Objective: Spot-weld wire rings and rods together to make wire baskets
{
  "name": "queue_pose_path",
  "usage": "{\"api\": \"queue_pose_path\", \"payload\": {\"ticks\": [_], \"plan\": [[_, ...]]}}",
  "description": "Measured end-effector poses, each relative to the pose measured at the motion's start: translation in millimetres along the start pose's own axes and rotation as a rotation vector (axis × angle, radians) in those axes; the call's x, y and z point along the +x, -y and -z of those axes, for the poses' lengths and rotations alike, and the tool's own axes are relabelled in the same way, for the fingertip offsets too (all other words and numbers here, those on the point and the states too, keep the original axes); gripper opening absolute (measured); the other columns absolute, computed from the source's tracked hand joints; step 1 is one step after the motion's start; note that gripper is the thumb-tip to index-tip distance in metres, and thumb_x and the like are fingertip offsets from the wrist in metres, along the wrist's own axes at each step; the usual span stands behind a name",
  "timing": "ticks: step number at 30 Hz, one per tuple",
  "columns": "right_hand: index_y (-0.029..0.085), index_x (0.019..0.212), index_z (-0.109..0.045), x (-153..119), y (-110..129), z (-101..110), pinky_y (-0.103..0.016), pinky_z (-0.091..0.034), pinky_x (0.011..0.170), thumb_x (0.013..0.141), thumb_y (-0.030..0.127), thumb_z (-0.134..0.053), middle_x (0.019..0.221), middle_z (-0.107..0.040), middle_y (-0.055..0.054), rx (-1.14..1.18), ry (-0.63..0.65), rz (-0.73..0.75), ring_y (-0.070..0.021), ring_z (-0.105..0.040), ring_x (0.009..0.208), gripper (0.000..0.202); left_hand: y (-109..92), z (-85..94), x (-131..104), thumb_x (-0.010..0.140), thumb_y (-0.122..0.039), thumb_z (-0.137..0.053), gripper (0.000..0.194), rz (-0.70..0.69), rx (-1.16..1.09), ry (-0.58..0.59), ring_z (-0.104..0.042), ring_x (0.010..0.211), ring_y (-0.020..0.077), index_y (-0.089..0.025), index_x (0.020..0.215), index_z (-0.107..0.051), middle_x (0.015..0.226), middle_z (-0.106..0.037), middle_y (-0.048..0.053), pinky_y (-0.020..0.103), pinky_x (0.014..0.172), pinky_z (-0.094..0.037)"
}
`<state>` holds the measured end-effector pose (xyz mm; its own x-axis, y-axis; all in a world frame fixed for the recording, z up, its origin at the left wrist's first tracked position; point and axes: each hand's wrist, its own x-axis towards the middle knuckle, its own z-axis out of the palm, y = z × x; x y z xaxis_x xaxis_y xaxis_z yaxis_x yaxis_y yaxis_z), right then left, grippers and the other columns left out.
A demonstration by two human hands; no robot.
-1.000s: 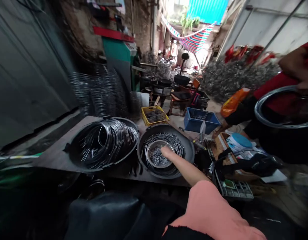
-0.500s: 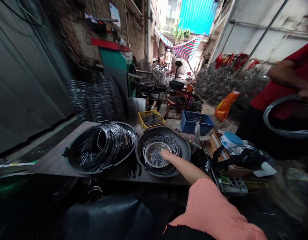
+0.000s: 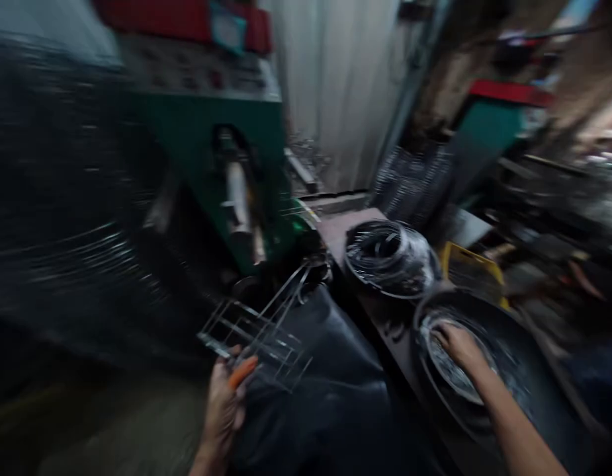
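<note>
My left hand (image 3: pixel 221 400) is closed around the edge of a wire grill rack (image 3: pixel 266 337), whose long wires slant up and away to the right. Something orange (image 3: pixel 243 373) sits at my left thumb; blur hides whether it is a cover or a handle. At the right, my right hand (image 3: pixel 457 345) reaches down into a round metal bowl (image 3: pixel 444 377), fingers drawn together, their tips hidden. The bowl stands in a wide black pan (image 3: pixel 538 370) among loose wire pieces. Small metal bits showed in this bowl in the earlier view.
Another black pan holds coiled wires (image 3: pixel 405 258) on the bench. A green machine (image 3: pixel 186 132) with a protruding rod stands ahead left. Stacked wire (image 3: pixel 72 218) fills the left side. A yellow crate (image 3: pixel 474 271) is beyond the pans. Dark sheeting (image 3: pixel 330 377) lies across my lap.
The view has swung left and down, bringing my left hand, the wire rack and the nearer green machine into sight. My right hand is still at the bowl, its fingers now lower inside.
</note>
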<state>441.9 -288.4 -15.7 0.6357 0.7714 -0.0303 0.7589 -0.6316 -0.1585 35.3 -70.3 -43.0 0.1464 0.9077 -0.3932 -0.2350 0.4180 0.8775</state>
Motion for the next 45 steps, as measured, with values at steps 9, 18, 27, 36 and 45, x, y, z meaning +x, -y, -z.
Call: {"api": "queue_pose_path", "payload": {"ticks": [9,18,27,36,45], "plan": [[0.018,0.071,-0.062,83,250,-12,-0.024,-0.041,0.058,0.077,0.042,-0.055,0.065,-0.06,0.0,0.824,0.267,0.612,-0.0144,-0.054,0.061,0.026,4,-0.8,-11,0.054,-0.025,-0.077,0.046,-0.094,-0.225,-0.104,-0.05,0.102,0.0184,-0.024,0.094,-0.054,0.102,-0.052,0.0,0.027,0.077,-0.044],[0.017,0.065,-0.056,96,321,-37,-0.022,-0.034,0.046,0.075,0.049,-0.058,0.052,-0.049,0.003,1.293,0.474,0.407,-0.0101,-0.043,0.048,0.034,10,10.3,-2,0.057,-0.025,-0.074,0.044,-0.149,-0.306,-0.129,-0.043,0.112,0.0224,-0.024,0.096,-0.055,0.108,-0.052,0.002,0.032,0.086,-0.042],[0.017,0.067,-0.055,110,334,-55,-0.022,-0.034,0.047,0.074,0.05,-0.061,0.055,-0.048,0.004,1.421,0.428,0.35,-0.0088,-0.041,0.048,0.034,13,13.9,16,0.062,-0.028,-0.07,0.038,-0.111,-0.324,-0.086,-0.047,0.105,0.0229,-0.024,0.097,-0.055,0.112,-0.048,0.003,0.031,0.075,-0.045],[0.018,0.067,-0.052,119,350,-67,-0.022,-0.035,0.047,0.076,0.049,-0.059,0.055,-0.048,0.003,1.51,0.447,0.358,-0.0094,-0.043,0.049,0.033,7,20.1,29,0.061,-0.03,-0.073,0.04,-0.07,-0.317,-0.101,-0.046,0.107,0.0217,-0.025,0.097,-0.055,0.113,-0.049,0.001,0.03,0.077,-0.043],[0.018,0.066,-0.052,129,365,-71,-0.021,-0.035,0.047,0.073,0.046,-0.063,0.056,-0.048,0.004,1.564,0.488,0.285,-0.0086,-0.042,0.049,0.03,4,19.8,38,0.061,-0.031,-0.073,0.04,-0.042,-0.324,-0.108,-0.047,0.106,0.0224,-0.024,0.096,-0.055,0.109,-0.051,0.003,0.031,0.076,-0.045]]}}
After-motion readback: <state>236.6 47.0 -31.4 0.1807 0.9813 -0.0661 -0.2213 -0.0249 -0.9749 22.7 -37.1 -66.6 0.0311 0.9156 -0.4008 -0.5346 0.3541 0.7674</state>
